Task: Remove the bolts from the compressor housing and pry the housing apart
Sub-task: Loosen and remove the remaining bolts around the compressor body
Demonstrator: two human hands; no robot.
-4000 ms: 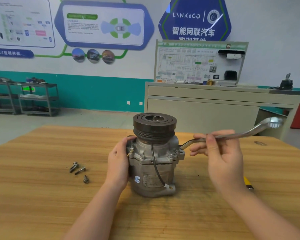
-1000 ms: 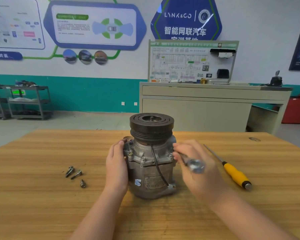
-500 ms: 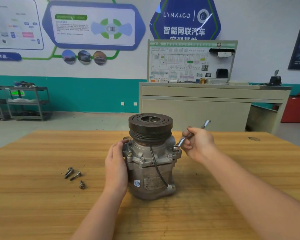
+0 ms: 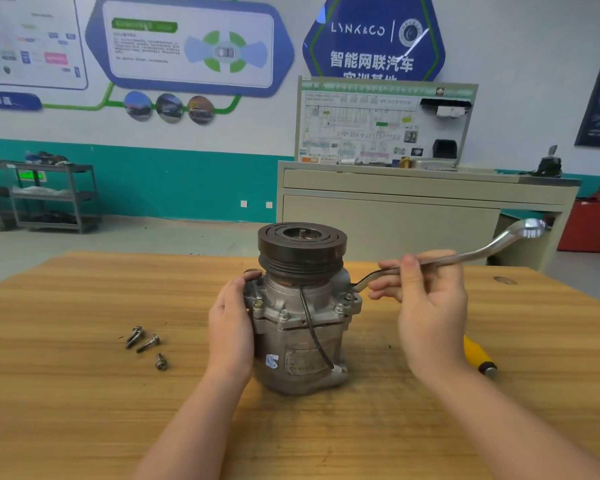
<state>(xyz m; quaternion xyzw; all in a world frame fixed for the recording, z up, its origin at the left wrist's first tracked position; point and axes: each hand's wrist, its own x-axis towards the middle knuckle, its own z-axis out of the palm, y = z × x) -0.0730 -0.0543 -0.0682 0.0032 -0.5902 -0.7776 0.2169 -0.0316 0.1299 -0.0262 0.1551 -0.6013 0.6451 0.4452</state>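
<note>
Wooden table [image 4: 84, 393] near. Far right, beige cabinet [image 4: 395, 209] w/ wiring-diagram board [image 4: 378, 123] on top. Far left, grey shelf racks [image 4: 52, 199], contents blurry, maybe parts. Posters [image 4: 187, 46] on wall, red bin [image 4: 589, 225] far right.

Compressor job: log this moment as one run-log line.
stage: unbolting | left hand: steadies compressor | right hand: holds wrench on right-side bolt | loose bolts: three on table

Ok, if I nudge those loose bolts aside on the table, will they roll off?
Probably not far. The three bolts lie on their sides on the flat table, well in from its edges. Their flanged heads look wider than the shanks, so they would likely curve in an arc. They look small and light, so a firm push may scatter them.
</note>
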